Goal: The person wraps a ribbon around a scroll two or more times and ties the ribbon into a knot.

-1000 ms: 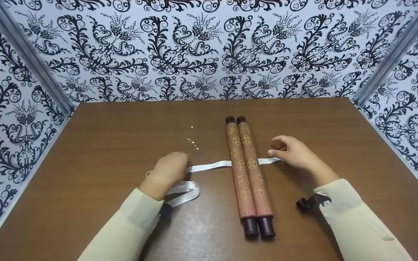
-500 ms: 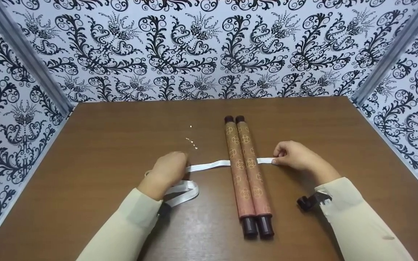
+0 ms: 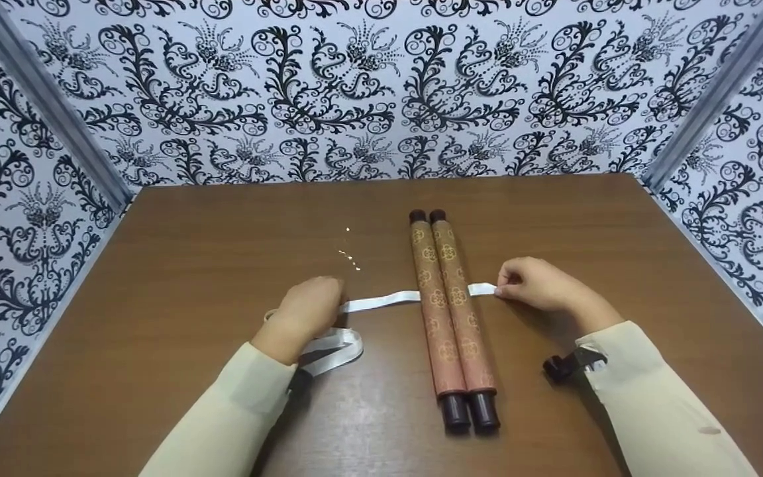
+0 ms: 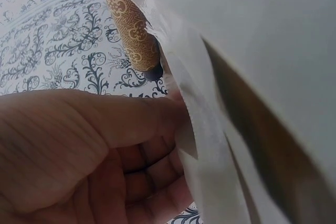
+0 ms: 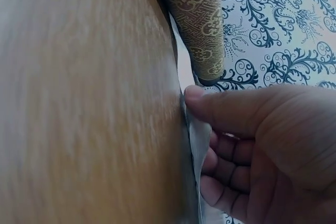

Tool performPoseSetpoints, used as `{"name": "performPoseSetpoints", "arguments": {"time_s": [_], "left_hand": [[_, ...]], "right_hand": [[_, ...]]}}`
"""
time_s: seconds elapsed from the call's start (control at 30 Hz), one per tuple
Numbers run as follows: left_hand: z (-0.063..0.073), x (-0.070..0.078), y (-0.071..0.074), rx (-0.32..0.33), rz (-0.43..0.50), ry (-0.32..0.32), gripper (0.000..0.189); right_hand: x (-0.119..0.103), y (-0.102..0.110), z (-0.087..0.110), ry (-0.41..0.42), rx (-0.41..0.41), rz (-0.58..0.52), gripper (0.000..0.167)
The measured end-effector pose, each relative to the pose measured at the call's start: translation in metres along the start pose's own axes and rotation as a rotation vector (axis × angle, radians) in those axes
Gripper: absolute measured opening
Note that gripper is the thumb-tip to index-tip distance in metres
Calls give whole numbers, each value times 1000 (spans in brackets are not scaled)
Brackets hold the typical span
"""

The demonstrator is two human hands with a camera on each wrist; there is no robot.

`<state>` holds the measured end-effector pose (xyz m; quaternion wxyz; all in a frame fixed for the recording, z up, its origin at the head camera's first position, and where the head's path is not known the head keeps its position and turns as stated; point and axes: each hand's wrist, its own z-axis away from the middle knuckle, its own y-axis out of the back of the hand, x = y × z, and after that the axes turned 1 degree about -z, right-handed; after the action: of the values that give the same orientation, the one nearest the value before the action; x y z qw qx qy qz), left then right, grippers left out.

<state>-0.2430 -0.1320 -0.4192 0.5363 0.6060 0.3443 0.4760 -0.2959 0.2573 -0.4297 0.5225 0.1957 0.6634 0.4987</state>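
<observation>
Two rolled scrolls [image 3: 433,305] in gold-patterned cloth, fading from tan to pink, lie side by side with dark knobs at both ends. A white ribbon [image 3: 381,302] runs crosswise beneath them and shows on either side. Left of the scrolls, my left hand [image 3: 305,311] pinches the ribbon; the slack ribbon [image 3: 338,358] folds back near the wrist. On the other side my right hand [image 3: 540,285] pinches the ribbon's short end between thumb and fingers. The right wrist view shows this ribbon [image 5: 184,69] leading from the thumb toward a scroll [image 5: 197,19].
Everything lies on a brown wooden table [image 3: 222,232]. Small bright specks [image 3: 350,258] show on it left of the scrolls' far half. Walls [image 3: 355,86] with black-and-white scrollwork paper stand at the back and both sides. A dark wrist mount [image 3: 567,366] juts from the right sleeve.
My right hand has closed its thumb and fingers onto the ribbon's end, where they were apart before. My left hand stays almost in place, and the scrolls have not moved.
</observation>
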Motion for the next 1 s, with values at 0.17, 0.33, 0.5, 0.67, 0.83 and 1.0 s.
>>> {"name": "performPoseSetpoints", "arguments": {"time_s": [0.17, 0.33, 0.5, 0.67, 0.83, 1.0], "left_hand": [[-1, 0, 0, -5, -1, -7, 26], [0, -1, 2, -16, -9, -6, 21], [1, -3, 3, 19, -4, 2, 14], [-3, -2, 5, 54, 70, -2, 10], [-8, 1, 6, 56, 257, -21, 10], [-9, 6, 8, 22, 468, -30, 11]], "right_hand": [[0, 2, 0, 9, 36, -40, 12], [-2, 1, 0, -3, 41, -112, 10], [-4, -1, -1, -2, -8, -198, 11], [-5, -3, -1, -8, -69, -210, 16], [-7, -6, -1, -88, -113, -265, 25], [-11, -10, -3, -149, -109, -304, 41]]}}
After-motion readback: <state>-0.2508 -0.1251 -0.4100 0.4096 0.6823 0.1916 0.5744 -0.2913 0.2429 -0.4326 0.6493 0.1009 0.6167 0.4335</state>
